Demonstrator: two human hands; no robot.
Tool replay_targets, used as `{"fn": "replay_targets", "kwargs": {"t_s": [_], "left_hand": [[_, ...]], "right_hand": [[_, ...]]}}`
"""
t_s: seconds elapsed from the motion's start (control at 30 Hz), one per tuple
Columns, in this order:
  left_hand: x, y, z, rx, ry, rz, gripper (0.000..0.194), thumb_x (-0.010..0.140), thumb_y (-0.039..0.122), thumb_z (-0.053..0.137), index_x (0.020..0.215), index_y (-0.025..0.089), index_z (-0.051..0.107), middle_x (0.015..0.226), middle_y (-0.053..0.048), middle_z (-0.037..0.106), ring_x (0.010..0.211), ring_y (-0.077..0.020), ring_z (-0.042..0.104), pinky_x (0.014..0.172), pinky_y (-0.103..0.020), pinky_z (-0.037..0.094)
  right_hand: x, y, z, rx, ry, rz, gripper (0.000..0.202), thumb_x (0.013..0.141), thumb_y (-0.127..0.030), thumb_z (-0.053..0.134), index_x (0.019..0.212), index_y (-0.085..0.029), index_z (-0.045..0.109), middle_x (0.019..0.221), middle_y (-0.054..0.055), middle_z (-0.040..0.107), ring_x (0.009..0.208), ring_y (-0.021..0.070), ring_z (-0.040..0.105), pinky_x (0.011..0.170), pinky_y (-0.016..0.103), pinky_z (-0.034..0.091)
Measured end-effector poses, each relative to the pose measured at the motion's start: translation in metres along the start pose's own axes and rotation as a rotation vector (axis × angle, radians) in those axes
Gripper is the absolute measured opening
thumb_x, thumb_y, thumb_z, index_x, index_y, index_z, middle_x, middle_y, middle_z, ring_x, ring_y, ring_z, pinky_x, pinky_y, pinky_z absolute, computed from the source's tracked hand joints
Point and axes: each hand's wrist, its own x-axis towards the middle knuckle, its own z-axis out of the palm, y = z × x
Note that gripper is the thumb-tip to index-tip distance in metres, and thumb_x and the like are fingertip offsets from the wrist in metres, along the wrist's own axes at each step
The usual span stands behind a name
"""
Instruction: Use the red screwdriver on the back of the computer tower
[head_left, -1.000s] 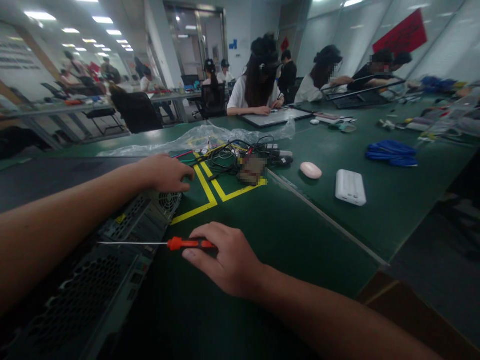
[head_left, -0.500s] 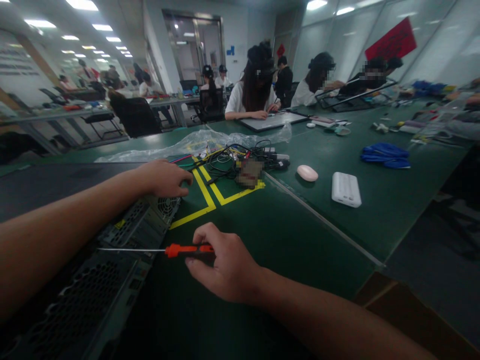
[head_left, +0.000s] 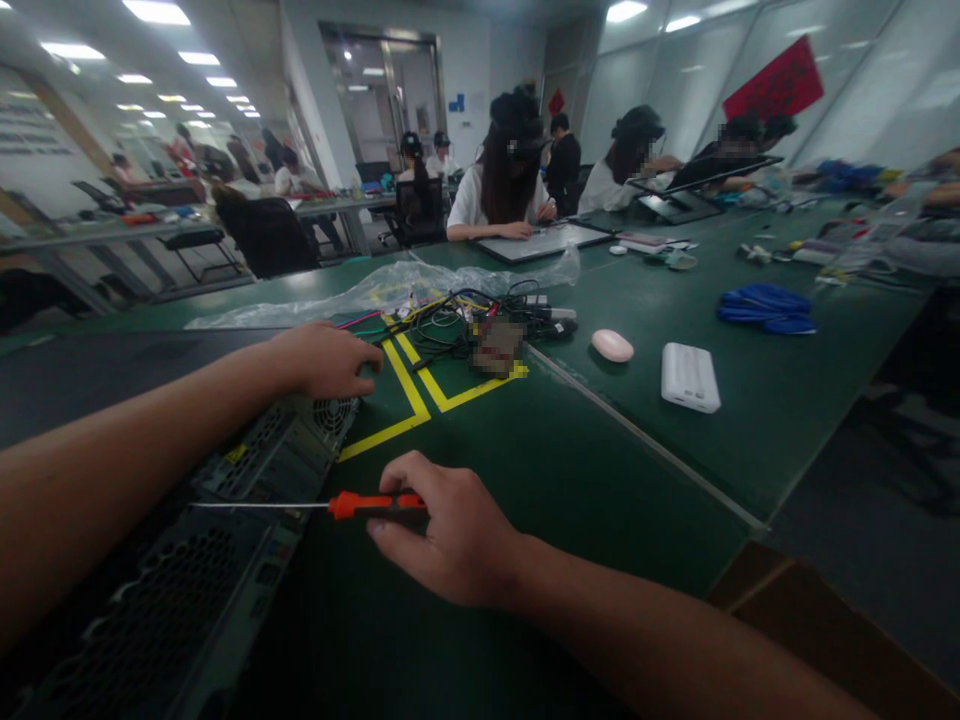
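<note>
A dark metal computer case point(head_left: 262, 575) with perforated panels and a round fan grille lies at the lower left. My right hand point(head_left: 450, 525) is wrapped round the orange and black handle of a screwdriver point(head_left: 356, 504). The long thin shaft points left, and its tip is over the back of the case; whether it touches is hard to tell. My left hand point(head_left: 334, 360) rests at the far corner of the case, above the fan grille, fingers curved and apart, with nothing seen in it.
Tangled cables point(head_left: 450, 315) lie beyond yellow tape marks point(head_left: 390, 430) on the green table point(head_left: 600, 520). Clear plastic film point(head_left: 300, 305) stretches behind. To the right are a pink oval object point(head_left: 613, 346), a white box-shaped device point(head_left: 690, 377) and a blue bundle point(head_left: 766, 308). People sit across the table.
The view has shifted slightly. My hands and the screwdriver hold nearly the same pose, with the shaft still over the case. A person's hand across the table has moved a little.
</note>
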Motion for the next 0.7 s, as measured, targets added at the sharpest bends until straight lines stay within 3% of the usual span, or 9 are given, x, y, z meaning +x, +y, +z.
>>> {"fn": "replay_targets", "kwargs": {"t_s": [0.4, 0.7], "left_hand": [[0.0006, -0.0018, 0.0020, 0.030, 0.016, 0.030, 0.063, 0.100, 0.056, 0.052, 0.148, 0.026, 0.081, 0.127, -0.017, 0.091, 0.119, -0.0404, 0.084, 0.115, -0.056, 0.055], [0.0017, -0.0036, 0.0033, 0.033, 0.014, 0.032, 0.060, 0.102, 0.056, 0.055, 0.148, 0.028, 0.080, 0.126, -0.014, 0.091, 0.117, -0.0375, 0.084, 0.116, -0.052, 0.055]], "right_hand": [[-0.0005, -0.0017, -0.0030, -0.016, -0.017, 0.005, 0.022, 0.104, -0.043, 0.075, 0.114, -0.027, 0.064, 0.097, 0.000, 0.074, 0.075, 0.0173, 0.062, 0.072, 0.030, 0.045], [-0.0004, -0.0025, -0.0030, -0.008, -0.012, 0.003, 0.023, 0.104, -0.045, 0.075, 0.113, -0.026, 0.066, 0.097, 0.001, 0.075, 0.074, 0.0171, 0.061, 0.073, 0.030, 0.046]]}}
